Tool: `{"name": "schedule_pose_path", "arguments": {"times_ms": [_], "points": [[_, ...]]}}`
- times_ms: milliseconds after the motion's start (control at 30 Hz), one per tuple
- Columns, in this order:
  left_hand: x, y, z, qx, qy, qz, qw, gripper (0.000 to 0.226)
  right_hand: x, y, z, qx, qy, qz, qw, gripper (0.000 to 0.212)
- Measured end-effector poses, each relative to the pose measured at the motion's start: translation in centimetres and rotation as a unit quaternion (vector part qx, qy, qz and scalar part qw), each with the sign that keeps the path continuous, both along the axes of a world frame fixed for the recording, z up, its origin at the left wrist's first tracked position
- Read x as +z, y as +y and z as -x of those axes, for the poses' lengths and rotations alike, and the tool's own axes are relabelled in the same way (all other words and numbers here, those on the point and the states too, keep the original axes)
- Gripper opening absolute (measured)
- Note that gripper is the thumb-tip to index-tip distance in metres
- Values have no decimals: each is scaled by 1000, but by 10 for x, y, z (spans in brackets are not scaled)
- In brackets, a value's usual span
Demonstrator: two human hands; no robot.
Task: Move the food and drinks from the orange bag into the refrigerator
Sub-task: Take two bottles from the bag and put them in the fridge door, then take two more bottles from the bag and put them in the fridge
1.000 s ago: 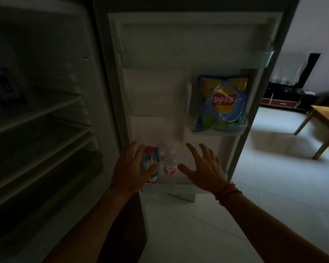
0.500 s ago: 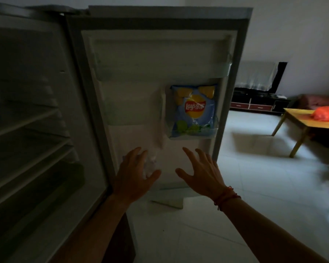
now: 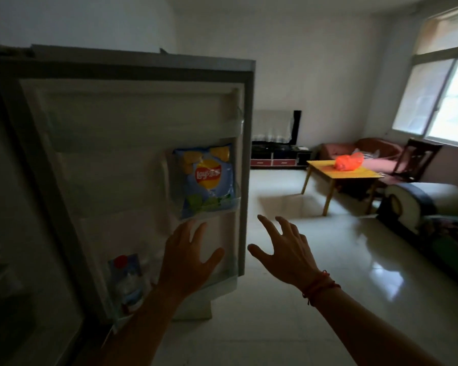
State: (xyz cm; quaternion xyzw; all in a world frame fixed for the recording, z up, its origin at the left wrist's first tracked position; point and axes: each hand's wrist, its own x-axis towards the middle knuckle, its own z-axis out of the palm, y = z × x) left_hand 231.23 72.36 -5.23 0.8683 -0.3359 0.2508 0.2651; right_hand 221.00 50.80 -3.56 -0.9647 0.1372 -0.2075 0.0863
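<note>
Reach favours the right hand (image 3: 283, 253), splayed empty like the left hand (image 3: 187, 260): orange bag (image 3: 348, 161) lies far off, centre-right.

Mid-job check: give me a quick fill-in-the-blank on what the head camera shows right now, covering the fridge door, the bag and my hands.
1. In the refrigerator door, the chip bag sits ____ than the red-capped bottle.
2. The orange bag lies on the ____ table.
3. The left hand and the right hand both hold ____.
4. The red string circles the ____ wrist.
Missing words: higher; yellow; nothing; right.
</note>
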Motion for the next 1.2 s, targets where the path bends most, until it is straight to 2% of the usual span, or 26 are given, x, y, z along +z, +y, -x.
{"name": "schedule_pose_path", "arguments": {"times_ms": [133, 200, 467, 667, 900, 1200], "points": [[5, -27, 5, -41, 38, 28, 998, 90, 16, -10, 39, -72, -13, 23, 997, 92], [9, -47, 14, -75, 53, 53, 994, 89, 21, -17, 62, -110, -19, 28, 993, 92], [20, -126, 61, -190, -2, -3, 982, 80, 26, -65, 159, -242, -36, 34, 969, 84], [28, -184, 91, -230, -46, -32, 972, 80, 19, -109, 205, -289, -55, 46, 955, 77], [24, -247, 106, -251, -62, -56, 964, 81, 13, -161, 233, -315, -44, 48, 947, 80], [23, -322, 111, -246, -71, -56, 965, 79, 12, -240, 237, -303, -41, 55, 951, 81]]}}
